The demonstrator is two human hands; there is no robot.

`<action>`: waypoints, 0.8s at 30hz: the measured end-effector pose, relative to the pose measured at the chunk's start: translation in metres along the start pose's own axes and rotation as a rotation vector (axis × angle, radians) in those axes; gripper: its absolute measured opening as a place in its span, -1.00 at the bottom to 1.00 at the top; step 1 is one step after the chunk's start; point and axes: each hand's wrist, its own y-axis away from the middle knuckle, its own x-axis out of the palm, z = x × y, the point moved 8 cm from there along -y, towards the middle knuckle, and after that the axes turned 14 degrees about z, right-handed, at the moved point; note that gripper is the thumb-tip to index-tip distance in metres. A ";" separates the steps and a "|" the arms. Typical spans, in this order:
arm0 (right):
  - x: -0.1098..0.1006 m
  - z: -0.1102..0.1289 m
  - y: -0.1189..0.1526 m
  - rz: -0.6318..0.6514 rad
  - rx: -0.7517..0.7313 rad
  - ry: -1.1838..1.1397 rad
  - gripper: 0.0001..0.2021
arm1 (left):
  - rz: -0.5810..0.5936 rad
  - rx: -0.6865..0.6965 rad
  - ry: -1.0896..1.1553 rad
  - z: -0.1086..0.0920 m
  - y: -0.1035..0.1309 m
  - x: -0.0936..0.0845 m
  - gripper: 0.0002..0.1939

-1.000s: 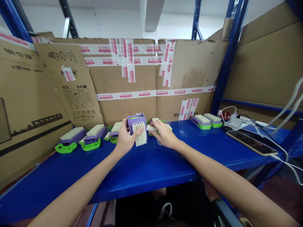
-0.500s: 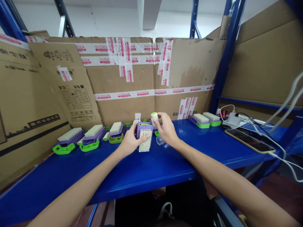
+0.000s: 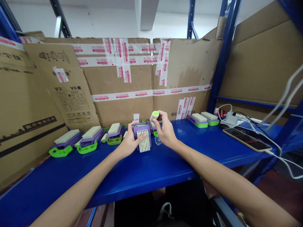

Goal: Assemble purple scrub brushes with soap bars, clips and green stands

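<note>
My left hand (image 3: pixel 130 141) is closed around a purple brush (image 3: pixel 144 141), its pale bristles facing me and the thumb lying across them. Between the fingers of my right hand (image 3: pixel 165 130) is a short white cylinder with a green end cap (image 3: pixel 155 116), held tilted just right of the brush. Behind my hands another purple brush (image 3: pixel 152 125) is partly hidden. A small clear plastic piece (image 3: pixel 157 140) rests on the blue shelf (image 3: pixel 151 170) below my right hand.
Several purple and green brushes (image 3: pixel 90 138) stand bristles up along the left back. Two more brushes (image 3: pixel 200 119) sit at the right back. A phone (image 3: pixel 247 139) with white cables and a charger (image 3: pixel 232 118) lies at the right. Taped cardboard (image 3: pixel 123 75) walls the back.
The view has shifted slightly. The white cylinder sits a little farther from the brush, and its green cap now faces me more. Both hands keep their hold.
</note>
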 end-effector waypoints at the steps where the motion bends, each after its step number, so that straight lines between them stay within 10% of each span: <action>1: 0.000 0.002 0.000 0.001 -0.009 0.010 -0.70 | 0.003 0.008 0.004 -0.001 0.000 0.000 -0.32; 24: 0.000 0.023 0.000 0.041 -0.135 0.081 -0.68 | -0.054 0.059 0.057 -0.020 0.000 -0.006 -0.54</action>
